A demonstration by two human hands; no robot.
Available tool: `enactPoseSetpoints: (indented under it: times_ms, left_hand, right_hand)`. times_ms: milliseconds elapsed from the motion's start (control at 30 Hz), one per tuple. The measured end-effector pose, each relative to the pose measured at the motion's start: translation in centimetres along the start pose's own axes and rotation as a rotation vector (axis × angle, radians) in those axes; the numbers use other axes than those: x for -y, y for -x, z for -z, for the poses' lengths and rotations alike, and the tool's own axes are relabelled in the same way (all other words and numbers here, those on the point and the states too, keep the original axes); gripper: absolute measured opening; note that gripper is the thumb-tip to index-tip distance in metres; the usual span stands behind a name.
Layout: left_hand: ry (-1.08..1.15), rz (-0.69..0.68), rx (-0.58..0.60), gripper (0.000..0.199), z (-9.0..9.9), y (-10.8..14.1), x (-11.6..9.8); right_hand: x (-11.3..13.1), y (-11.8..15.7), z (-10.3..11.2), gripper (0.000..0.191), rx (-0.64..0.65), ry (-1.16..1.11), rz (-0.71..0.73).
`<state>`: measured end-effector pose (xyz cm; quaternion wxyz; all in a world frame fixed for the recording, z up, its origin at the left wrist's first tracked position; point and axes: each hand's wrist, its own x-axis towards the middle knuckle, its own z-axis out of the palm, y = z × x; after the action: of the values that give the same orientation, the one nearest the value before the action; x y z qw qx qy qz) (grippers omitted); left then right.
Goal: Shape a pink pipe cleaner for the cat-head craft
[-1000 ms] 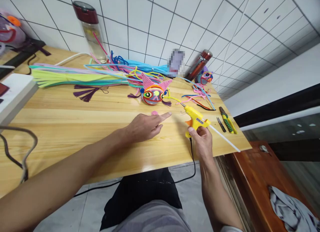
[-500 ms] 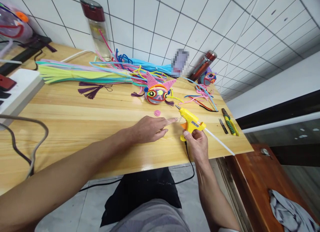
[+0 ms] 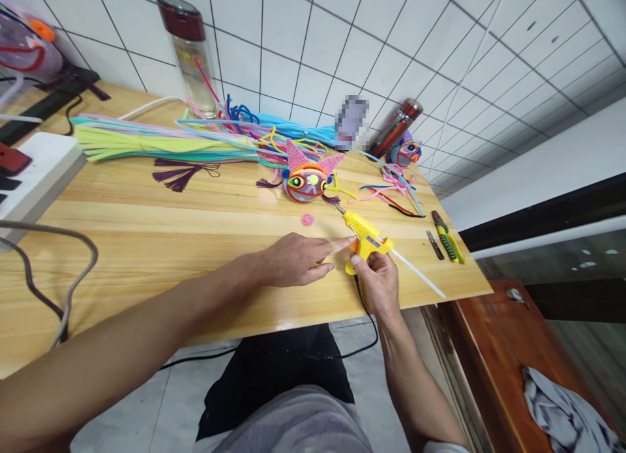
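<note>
Our right hand (image 3: 381, 280) is closed around the grip of a yellow glue gun (image 3: 366, 236), whose nozzle points up and left over the table (image 3: 171, 215). A white glue stick (image 3: 418, 272) runs out of its rear end, and a black cord hangs from its grip. Our left hand (image 3: 292, 260) is loosely open and holds nothing that we can see; its index finger reaches to the gun's trigger side, though we cannot tell whether it touches.

Beyond the nozzle sits the pink-horned figure (image 3: 306, 184), with round eyes and red and orange outlines, and a small pink disc (image 3: 307, 219) lies nearer to us.

At the back, by the tiled wall, we see a clear bottle (image 3: 192, 65) standing with its dark red lid on; it contains pale liquid, with something yellowish near the top. To its right, a reddish-brown flask (image 3: 397, 126) leans over, capped, and we cannot see what is in it. Beside that flask is a smaller round figure (image 3: 407, 153).

Between us and the bottle lies a bundle of fuzzy stems (image 3: 161, 143), with a purple tassel (image 3: 177, 175) in front. Over on the right, we have pliers (image 3: 448, 236) beside small snips (image 3: 435, 245).
</note>
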<state>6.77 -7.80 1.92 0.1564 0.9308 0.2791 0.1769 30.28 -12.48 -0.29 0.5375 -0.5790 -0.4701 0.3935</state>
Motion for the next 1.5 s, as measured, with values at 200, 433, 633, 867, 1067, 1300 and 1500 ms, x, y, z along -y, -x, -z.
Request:
enactPoseSetpoints:
  times_ms: [200,433,633,867,1067,1300,1500]
  left_hand:
    - [0.004,0.018,0.093,0.075,0.3,-0.1,-0.8]
    - [0.106,0.014,-0.206,0.053,-1.3,0.0,0.1]
    - [0.471,0.158,-0.456,0.028,-0.9,-0.4,-0.6]
    - [0.832,0.267,-0.44,0.027,-0.5,-0.8,-1.2]
    - [0.902,0.31,-0.441,0.026,-0.4,-0.8,-1.3]
    - [0.946,0.354,-0.438,0.03,-0.3,-0.9,-1.8]
    - [0.958,0.374,-0.425,0.032,0.0,-0.9,-2.0]
  right_hand:
    - [-0.8,0.3,-0.2,0.042,0.015,-0.002,0.025]
    - [0.6,0.2,-0.6,0.05,0.0,-0.086,-0.051]
    - [1.2,1.1,-1.4,0.056,0.042,-0.186,-0.098]
    - [0.7,2.8,-3.4,0.057,0.09,-0.297,-0.155]
    - [0.3,3.1,-4.2,0.058,0.099,-0.243,-0.112]
    - [0.1,3.2,-4.6,0.052,0.122,-0.235,-0.07]
    - [0.7,2.9,-4.7,0.058,0.134,-0.266,-0.102]
